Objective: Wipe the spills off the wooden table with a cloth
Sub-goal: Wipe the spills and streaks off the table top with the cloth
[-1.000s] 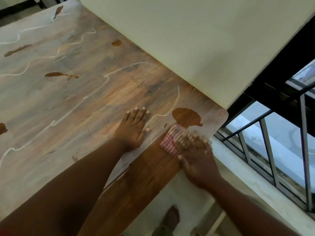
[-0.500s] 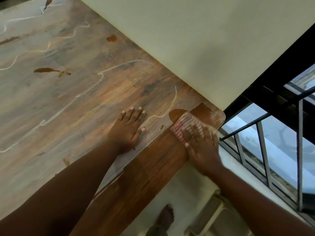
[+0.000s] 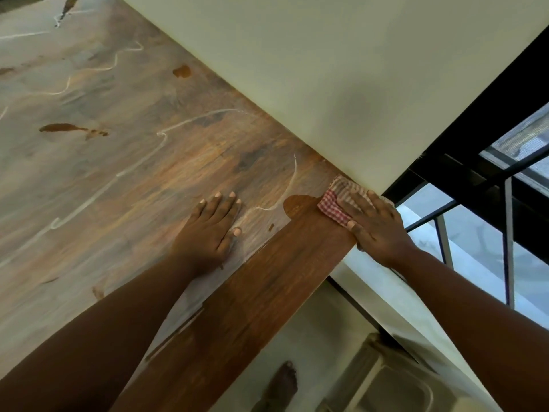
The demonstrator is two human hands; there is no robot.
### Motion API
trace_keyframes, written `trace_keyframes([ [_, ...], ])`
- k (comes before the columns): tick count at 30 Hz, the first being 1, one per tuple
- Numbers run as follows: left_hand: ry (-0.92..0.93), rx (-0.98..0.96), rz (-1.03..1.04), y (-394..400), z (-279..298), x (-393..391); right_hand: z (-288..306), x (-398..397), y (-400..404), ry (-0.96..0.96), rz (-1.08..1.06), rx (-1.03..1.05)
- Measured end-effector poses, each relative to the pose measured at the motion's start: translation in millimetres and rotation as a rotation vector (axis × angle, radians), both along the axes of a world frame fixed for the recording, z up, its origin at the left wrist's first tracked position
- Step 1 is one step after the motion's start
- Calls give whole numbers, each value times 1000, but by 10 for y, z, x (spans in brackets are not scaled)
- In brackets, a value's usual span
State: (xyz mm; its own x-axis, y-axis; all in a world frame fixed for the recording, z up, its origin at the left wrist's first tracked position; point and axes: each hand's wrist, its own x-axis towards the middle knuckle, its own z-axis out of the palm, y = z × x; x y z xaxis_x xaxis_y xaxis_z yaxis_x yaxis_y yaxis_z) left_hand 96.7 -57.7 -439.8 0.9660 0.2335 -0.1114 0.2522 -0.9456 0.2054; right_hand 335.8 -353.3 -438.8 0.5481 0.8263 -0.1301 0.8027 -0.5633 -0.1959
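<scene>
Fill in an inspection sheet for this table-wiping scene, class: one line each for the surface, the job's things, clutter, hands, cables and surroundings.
Surface: wooden table, streaked with pale wet trails; a darker strip runs along its near edge.
Job's things: red checked cloth at the table's far right corner by the wall; brown spill just left of it; further brown spills and farther along the table.
Clutter: nothing seen.
Hands: right hand presses flat on the cloth; left hand rests flat on the table.
Cables: nothing seen.
Surroundings: cream wall; barred window at right; a bare foot on the floor below.
</scene>
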Motion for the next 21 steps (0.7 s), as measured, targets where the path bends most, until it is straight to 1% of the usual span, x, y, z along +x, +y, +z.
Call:
trace_keyframes([
  [5,3,4,-6,0,-9,-6,-43,-188,43,19,-103,-14],
  [10,-3,6,-6,17,-21,-4,-77,-775,23,69,20,4],
  [12,2,14,-5,20,-27,-4,-47,-693,17,80,62,12],
  [14,-2,12,-4,20,-27,-1,-17,-487,28,59,58,20],
  [18,-6,9,-5,3,-10,0,0,-110,79,-35,-29,-65],
  [21,-10,-4,-3,-2,1,2,16,-77,115,-21,-88,-90],
])
